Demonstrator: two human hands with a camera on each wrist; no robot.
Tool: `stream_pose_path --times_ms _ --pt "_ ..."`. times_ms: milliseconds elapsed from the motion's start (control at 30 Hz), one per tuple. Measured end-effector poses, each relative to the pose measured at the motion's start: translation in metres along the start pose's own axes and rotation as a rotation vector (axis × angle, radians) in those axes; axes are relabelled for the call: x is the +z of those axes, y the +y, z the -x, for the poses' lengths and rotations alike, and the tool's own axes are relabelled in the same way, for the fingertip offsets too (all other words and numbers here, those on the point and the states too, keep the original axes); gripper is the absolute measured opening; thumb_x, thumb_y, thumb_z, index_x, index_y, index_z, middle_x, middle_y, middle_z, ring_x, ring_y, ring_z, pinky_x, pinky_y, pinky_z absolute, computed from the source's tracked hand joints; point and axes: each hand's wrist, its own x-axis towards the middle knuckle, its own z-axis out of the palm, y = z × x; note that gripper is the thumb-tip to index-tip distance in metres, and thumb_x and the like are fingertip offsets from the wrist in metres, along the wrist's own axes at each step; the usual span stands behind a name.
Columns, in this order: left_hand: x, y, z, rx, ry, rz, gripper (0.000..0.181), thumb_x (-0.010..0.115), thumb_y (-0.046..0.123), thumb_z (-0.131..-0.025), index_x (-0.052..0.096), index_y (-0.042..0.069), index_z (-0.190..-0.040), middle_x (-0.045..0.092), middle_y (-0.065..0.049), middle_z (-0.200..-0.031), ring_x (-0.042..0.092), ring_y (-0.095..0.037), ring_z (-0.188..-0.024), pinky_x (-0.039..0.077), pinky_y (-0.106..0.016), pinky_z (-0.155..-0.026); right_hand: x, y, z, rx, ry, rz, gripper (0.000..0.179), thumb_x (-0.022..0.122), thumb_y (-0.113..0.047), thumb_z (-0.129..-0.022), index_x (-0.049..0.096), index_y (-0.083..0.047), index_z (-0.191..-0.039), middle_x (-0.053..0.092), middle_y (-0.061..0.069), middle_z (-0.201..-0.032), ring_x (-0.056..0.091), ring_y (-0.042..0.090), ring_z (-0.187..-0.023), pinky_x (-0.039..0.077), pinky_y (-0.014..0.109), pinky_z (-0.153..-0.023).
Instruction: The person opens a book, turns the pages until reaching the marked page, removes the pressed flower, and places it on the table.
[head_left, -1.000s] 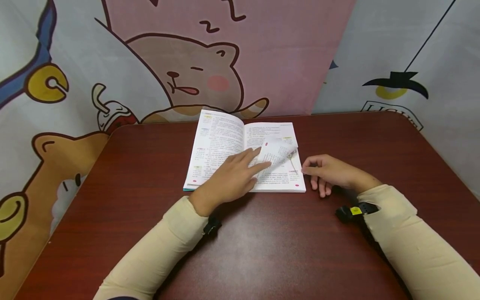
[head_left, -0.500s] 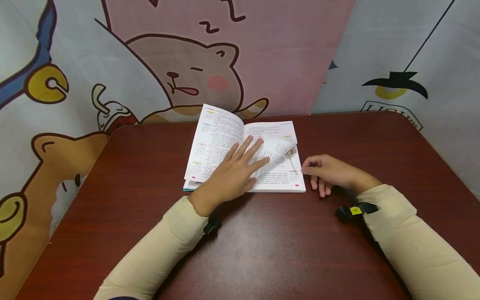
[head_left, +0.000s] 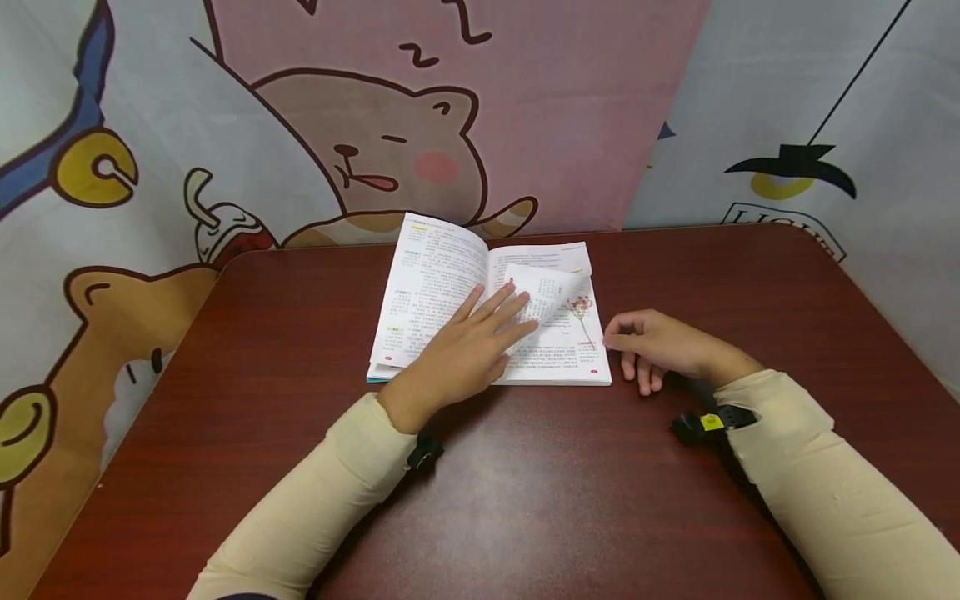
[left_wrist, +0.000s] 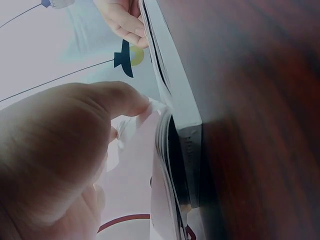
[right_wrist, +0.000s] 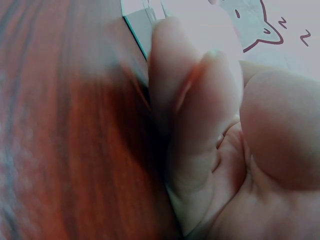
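An open book (head_left: 438, 275) with printed pages lies at the far side of the table. My left hand (head_left: 457, 350) reaches over its lower middle, fingers spread and mostly straight, touching a curled-over page (head_left: 536, 296) on the right half. In the left wrist view the thumb (left_wrist: 122, 100) meets the page edges near the spine. Beside the book's right edge, my right hand (head_left: 667, 342) rests on the table with loosely curled fingers; its thumb and index fingertips are next to that edge. A flower picture (head_left: 580, 307) shows on the right page. The left palm's underside is hidden in the head view.
The dark red wooden table (head_left: 480, 492) extends all round the book. A cloth backdrop (head_left: 570, 108) with cartoon animals hangs right behind its far edge. Black straps with small devices sit at both wrists, below cream sleeves (head_left: 315, 492).
The left fingers spread out, reached farther up the page, then drew slightly back. The curled page shifted, showing more of the flower picture. The left page's edge lifted and sank a little; the right hand stayed still.
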Motion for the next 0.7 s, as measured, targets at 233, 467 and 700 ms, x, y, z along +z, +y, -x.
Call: stream_pose_path --times_ms 233,467,700 --pt "-0.0019 0.0009 0.0004 0.003 -0.027 0.016 0.053 0.062 0.016 -0.095 0.051 0.02 -0.147 0.03 -0.004 -0.164 0.017 -0.024 -0.156 0.01 -0.048 -0.127 -0.0005 0.001 -0.0013 0.01 0.002 -0.009 0.03 0.051 -0.028 -0.105 0.053 0.001 -0.113 0.061 0.01 -0.066 0.061 0.016 -0.042 0.051 0.03 -0.041" --pt "-0.0031 0.0014 0.0014 0.023 -0.024 0.016 0.047 0.058 0.009 -0.095 0.058 0.019 -0.141 0.032 -0.004 -0.164 0.018 -0.025 -0.156 0.011 -0.049 -0.126 -0.0004 0.002 -0.0019 0.008 0.001 -0.004 0.031 0.052 -0.029 -0.105 0.053 0.001 -0.113 0.061 0.01 -0.067 0.062 0.017 -0.043 0.051 0.03 -0.041" --pt "-0.0029 0.0018 0.001 0.01 -0.043 0.008 0.045 0.055 0.008 -0.096 0.062 0.024 -0.137 0.035 0.002 -0.162 0.019 -0.024 -0.156 0.008 -0.058 -0.124 0.0002 0.0002 -0.0005 0.005 0.005 0.002 0.03 0.052 -0.028 -0.105 0.053 0.001 -0.113 0.061 0.01 -0.067 0.062 0.017 -0.043 0.051 0.03 -0.041"
